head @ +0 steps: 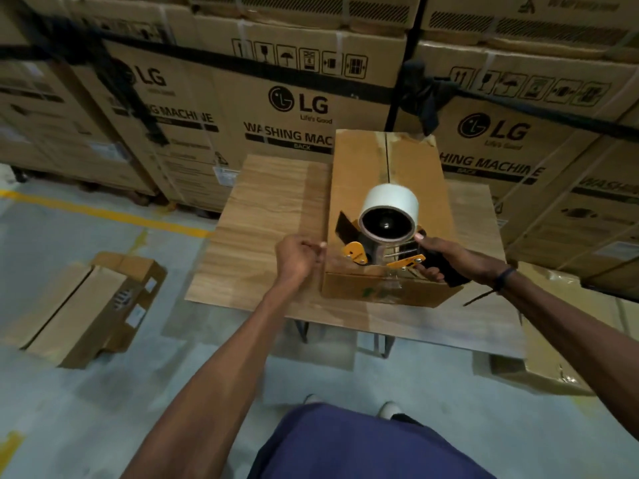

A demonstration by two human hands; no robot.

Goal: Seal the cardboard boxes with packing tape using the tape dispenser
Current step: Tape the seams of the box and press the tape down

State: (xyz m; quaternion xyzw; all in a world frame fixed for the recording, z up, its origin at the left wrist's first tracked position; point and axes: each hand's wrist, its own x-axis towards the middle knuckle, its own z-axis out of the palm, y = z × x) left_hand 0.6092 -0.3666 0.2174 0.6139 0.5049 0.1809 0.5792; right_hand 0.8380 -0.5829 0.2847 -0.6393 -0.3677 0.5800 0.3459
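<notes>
A long cardboard box (352,174) lies on the wooden table (262,216), its top flaps meeting in a middle seam. At the box's near end sits the tape dispenser (383,236), black and orange, carrying a white tape roll (392,202). My right hand (446,259) grips its black handle. Clear tape runs from the dispenser over the near edge and down the front face. My left hand (299,259) is loosely curled against the box's near left corner, fingers closed with nothing visible in them.
Tall printed washing machine cartons (297,105) form a wall behind the table. A flat carton (93,305) lies on the concrete floor at left, another box (549,354) at right. A yellow floor line (103,212) runs at left.
</notes>
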